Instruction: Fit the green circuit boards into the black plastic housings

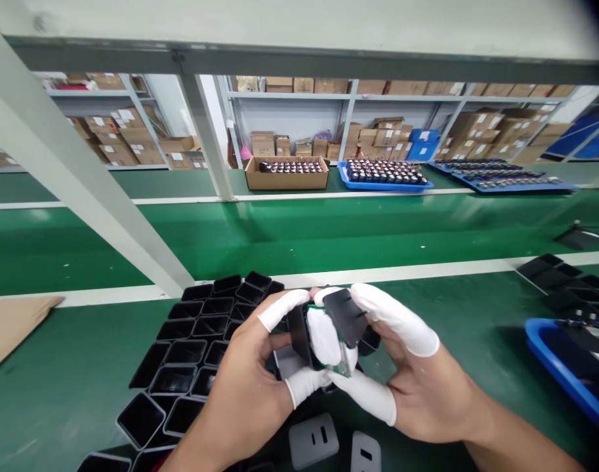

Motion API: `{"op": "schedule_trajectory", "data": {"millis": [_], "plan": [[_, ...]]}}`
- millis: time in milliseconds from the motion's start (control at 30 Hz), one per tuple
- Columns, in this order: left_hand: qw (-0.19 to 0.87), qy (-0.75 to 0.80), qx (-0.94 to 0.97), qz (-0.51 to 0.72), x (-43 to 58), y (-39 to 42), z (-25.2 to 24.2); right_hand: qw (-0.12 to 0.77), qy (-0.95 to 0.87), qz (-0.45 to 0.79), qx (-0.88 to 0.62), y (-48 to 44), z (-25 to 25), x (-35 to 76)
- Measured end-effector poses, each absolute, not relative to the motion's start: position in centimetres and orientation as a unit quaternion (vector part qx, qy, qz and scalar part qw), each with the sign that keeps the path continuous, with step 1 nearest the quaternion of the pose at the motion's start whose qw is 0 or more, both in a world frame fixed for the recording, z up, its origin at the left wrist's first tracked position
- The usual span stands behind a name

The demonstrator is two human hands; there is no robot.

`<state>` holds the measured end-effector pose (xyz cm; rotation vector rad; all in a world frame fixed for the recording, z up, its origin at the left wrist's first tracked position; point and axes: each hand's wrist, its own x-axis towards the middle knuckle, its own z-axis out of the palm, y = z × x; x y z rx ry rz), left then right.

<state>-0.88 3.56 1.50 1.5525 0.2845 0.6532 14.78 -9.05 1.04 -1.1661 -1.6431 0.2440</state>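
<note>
Both hands meet in front of me, with white finger cots on several fingers. My left hand (pixel 252 373) is closed around a black rectangular plastic housing (pixel 299 334), tilted with its opening to the right. My right hand (pixel 417 373) grips a small circuit board assembly (pixel 326 337) with white filler on it and a black plate (pixel 346 318) at its upper side. The assembly sits at the housing's opening, and I cannot tell how deep it is inside. Below the hands lie a grey cover with slots (pixel 313 440) and a second grey cover (pixel 366 452).
Many open black housings (pixel 185 352) stand in rows at the left. A blue tray (pixel 565 367) with dark parts is at the right, near more black housings (pixel 569 282). Across the belt are a cardboard box (pixel 287 180) and a blue tray (pixel 388 185) of parts. A slanted post (pixel 92 164) rises left.
</note>
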Motion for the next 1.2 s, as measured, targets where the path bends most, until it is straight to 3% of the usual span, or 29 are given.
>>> {"op": "schedule_trajectory", "data": {"millis": [133,333,667,800,1000,1200], "plan": [[0.641,0.130,0.696,0.296,-0.9,3.6,1.5,0.547,-0.682,0.106,-0.474,-8.8,1.1,14.7],[0.612,0.115,0.724,0.297,-0.8,3.8,1.1,0.491,-0.689,0.029,-0.533,-9.1,0.9,14.6],[0.617,0.107,0.715,0.312,-0.7,3.8,0.6,0.460,-0.656,0.047,-0.596,-9.4,1.0,14.1],[0.635,0.106,0.698,0.314,-0.6,3.8,0.4,0.482,-0.638,0.158,-0.580,-9.3,1.1,14.5],[0.690,0.123,0.642,0.311,-0.2,3.4,0.2,0.589,-0.530,0.323,-0.518,-7.9,0.0,13.7],[0.667,0.135,0.657,0.325,-0.5,2.8,0.7,0.653,-0.451,0.421,-0.439,-6.4,-1.3,12.8]]}}
